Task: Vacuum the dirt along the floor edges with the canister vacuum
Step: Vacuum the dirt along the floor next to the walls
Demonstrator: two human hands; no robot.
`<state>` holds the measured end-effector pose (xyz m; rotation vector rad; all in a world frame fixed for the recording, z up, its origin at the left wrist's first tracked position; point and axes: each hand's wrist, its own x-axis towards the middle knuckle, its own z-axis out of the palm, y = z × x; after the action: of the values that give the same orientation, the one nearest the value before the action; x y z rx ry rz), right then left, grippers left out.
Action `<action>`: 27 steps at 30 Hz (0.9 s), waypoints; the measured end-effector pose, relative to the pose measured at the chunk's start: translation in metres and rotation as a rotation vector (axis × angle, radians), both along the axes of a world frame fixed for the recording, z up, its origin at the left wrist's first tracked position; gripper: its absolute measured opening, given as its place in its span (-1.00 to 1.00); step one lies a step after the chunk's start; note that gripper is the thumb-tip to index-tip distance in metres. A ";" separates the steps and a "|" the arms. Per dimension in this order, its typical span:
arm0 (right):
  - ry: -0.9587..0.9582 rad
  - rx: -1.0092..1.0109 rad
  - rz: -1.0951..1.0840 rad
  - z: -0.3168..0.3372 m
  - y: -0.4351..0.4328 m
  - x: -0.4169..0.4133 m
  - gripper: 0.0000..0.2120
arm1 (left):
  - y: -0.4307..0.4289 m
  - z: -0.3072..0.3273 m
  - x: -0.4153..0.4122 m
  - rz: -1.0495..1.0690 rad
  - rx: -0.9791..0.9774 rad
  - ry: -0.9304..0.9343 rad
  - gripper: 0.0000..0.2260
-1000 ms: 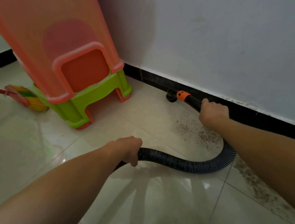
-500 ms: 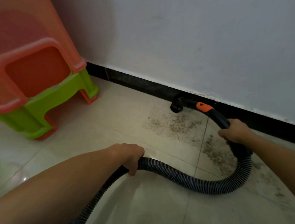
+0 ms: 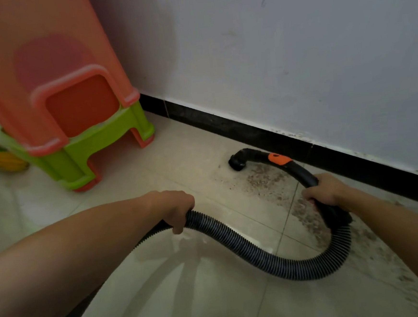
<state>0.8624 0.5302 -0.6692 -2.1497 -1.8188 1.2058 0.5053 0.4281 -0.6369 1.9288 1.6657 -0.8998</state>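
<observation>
Here, the right hand [image 3: 326, 190] grasps the curved black handle [image 3: 301, 171] of the vacuum, just behind its orange band [image 3: 279, 159]. The nozzle [image 3: 238, 163] points down at the tiled floor [image 3: 202, 149], near the black skirting board [image 3: 225, 124] and at the edge of a patch of dirt [image 3: 264, 179]. The left hand [image 3: 175, 208] grips the ribbed hose [image 3: 247, 243], which loops across the floor to the handle. Stacked plastic stools [image 3: 76, 133] stand at upper left.
</observation>
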 end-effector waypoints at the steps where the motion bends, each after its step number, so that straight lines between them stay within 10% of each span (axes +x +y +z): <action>1: -0.005 0.038 -0.017 -0.001 0.001 0.002 -0.79 | -0.002 0.001 0.002 -0.003 -0.003 0.014 -0.66; 6: -0.029 -0.160 0.133 0.012 0.003 0.006 -0.74 | -0.006 0.005 0.009 0.022 -0.021 -0.004 -0.67; 13: -0.212 0.144 0.108 0.008 0.012 -0.024 -0.67 | -0.005 0.021 0.007 0.005 0.038 0.075 -0.67; 27: 0.112 -0.124 0.084 -0.005 0.033 -0.042 -0.71 | -0.015 0.007 -0.033 0.138 0.033 0.031 -0.69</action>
<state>0.8202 0.5634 -0.6743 -2.0375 -1.8504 1.4629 0.4724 0.4130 -0.6302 1.8042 1.8175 -0.8579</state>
